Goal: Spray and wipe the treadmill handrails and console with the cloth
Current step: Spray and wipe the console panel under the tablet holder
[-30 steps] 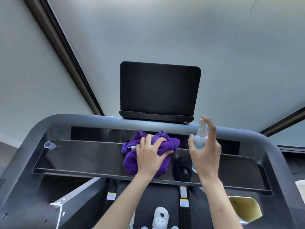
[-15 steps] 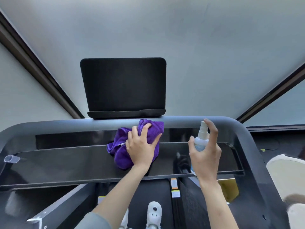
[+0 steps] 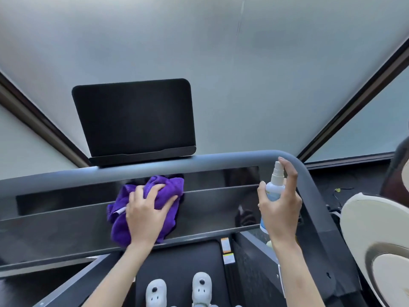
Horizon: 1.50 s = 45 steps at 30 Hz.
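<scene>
My left hand (image 3: 147, 212) presses a bunched purple cloth (image 3: 168, 186) onto the glossy black console panel (image 3: 217, 207) of the treadmill. A small white spray bottle (image 3: 275, 187) stands upright in my right hand (image 3: 280, 209), with my index finger resting on its nozzle, near the panel's right end. The grey handrail (image 3: 232, 161) runs along the top of the console and curves down on the right. A dark tablet holder (image 3: 132, 117) stands on the rail behind the cloth.
The treadmill belt (image 3: 177, 264) lies below, with two feet in white slippers (image 3: 179, 289) on it. A cream and gold rounded object (image 3: 376, 240) sits at the right. A pale wall and dark window frames fill the background.
The view has shifted to the right. My left hand has slid the cloth a little lower and to the right on the panel. My right hand still holds the bottle upright.
</scene>
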Motion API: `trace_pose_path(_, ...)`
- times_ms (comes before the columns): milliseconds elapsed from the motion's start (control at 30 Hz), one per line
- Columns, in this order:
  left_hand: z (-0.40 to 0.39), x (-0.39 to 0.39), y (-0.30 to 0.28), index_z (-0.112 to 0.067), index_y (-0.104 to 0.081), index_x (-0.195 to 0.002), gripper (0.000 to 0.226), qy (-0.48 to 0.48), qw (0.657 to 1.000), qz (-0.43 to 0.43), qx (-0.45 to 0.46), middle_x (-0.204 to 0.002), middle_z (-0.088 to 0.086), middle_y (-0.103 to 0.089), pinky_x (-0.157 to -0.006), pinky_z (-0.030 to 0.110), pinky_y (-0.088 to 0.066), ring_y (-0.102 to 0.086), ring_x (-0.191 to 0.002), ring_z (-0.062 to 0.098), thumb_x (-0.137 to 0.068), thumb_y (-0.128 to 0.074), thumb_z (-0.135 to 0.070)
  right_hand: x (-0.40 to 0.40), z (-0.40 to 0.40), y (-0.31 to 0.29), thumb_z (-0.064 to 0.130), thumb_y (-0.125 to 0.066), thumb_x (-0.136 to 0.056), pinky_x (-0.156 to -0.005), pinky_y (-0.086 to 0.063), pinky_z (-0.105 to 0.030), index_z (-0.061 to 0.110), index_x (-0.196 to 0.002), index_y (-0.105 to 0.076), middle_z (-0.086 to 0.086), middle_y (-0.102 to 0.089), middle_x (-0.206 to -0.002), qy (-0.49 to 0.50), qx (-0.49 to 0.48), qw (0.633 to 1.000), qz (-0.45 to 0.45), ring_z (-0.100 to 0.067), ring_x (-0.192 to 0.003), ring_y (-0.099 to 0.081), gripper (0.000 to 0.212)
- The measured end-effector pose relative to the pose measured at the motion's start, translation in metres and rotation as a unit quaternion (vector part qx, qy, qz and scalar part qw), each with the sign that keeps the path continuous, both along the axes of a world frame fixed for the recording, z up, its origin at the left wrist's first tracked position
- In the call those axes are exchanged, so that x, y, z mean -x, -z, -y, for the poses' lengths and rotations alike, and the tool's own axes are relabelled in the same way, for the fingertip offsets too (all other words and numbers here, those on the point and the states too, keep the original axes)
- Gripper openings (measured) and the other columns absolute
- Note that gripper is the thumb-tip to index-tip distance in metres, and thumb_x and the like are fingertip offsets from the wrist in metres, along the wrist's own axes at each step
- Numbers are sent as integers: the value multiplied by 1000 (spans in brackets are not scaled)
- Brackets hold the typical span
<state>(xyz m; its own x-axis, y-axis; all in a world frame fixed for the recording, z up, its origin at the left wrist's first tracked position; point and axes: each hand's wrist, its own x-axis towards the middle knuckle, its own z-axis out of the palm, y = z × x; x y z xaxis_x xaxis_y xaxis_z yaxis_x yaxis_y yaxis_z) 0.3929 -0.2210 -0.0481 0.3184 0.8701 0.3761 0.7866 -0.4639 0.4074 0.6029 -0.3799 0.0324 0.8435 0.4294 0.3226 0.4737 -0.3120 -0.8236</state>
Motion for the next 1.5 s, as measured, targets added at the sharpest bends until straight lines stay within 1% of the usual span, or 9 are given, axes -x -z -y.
trace_pose_path(233,41,-98,-7,-29,-68,-97,42,72,997,-37,14,-93,4,-56,-67,39,-47,-55,-85,29,-73,-67,-63,-6,10,2,5,-66,-85,-65,-50,-31,33,-134,-42,33,-58,-88,19,2,1000,9,-21,-67,-61,61)
trace_pose_path(367,77,-191,-15,-28,-64,-109,41,166,984,-71,10,-108,7,-58,-77,42,-45,-54,-95,31,-81,-58,-57,-11,18,-7,4,-66,-85,-67,-49,-28,29,-134,-42,50,-48,-108,27,1,999,34,-22,-73,-63,60)
trace_pose_path(467,94,-225,-18,-27,-56,-120,41,244,962,-106,57,-122,10,-49,-87,47,-39,-47,-110,35,-87,-37,-42,-12,24,-12,5,-67,-84,-69,-51,-31,30,-134,-42,33,-53,-116,35,-10,998,47,-22,-78,-63,61)
trace_pose_path(567,84,-204,-16,-24,-63,-114,36,287,953,-80,59,-117,10,-54,-81,44,-39,-49,-104,34,-86,-58,-46,-15,29,-13,6,-67,-85,-67,-54,-36,32,-133,-41,10,-63,-108,35,-14,998,48,-23,-72,-63,61)
trace_pose_path(800,17,-85,0,-29,-67,-110,40,83,996,-8,-26,-98,8,-54,-70,42,-44,-49,-88,31,-79,-66,-55,-16,35,-11,8,-64,-87,-62,-56,-45,41,-130,-39,4,-65,-98,46,-9,999,18,-29,-60,-64,60)
trace_pose_path(967,41,-129,-8,-28,-66,-112,43,44,999,-17,14,-101,12,-57,-73,45,-45,-53,-90,35,-78,-69,-54,-14,47,-10,6,-65,-87,-68,-55,-46,37,-131,-40,-5,-68,-103,47,-10,998,27,-32,-65,-65,59)
trace_pose_path(1233,115,-204,-15,-30,-57,-120,39,277,949,-115,96,-122,9,-49,-86,48,-38,-46,-108,35,-87,-53,-50,-12,50,-7,3,-68,-84,-62,-41,-5,31,-130,-42,24,-56,-98,42,2,997,63,-3,-67,-57,60)
trace_pose_path(1367,71,-125,-13,-31,-65,-110,42,214,973,-47,68,-107,4,-57,-77,41,-43,-51,-95,29,-81,-59,-61,-10,34,-11,8,-66,-86,-60,-55,-40,35,-130,-41,37,-57,-95,36,3,998,49,-24,-57,-63,57)
trace_pose_path(1500,24,-8,-4,-28,-69,-105,50,71,997,-20,27,-94,4,-56,-71,40,-48,-52,-87,29,-80,-50,-66,-3,16,-10,8,-65,-87,-59,-56,-48,33,-132,-41,37,-56,-99,-1,2,999,32,-30,-59,-64,57)
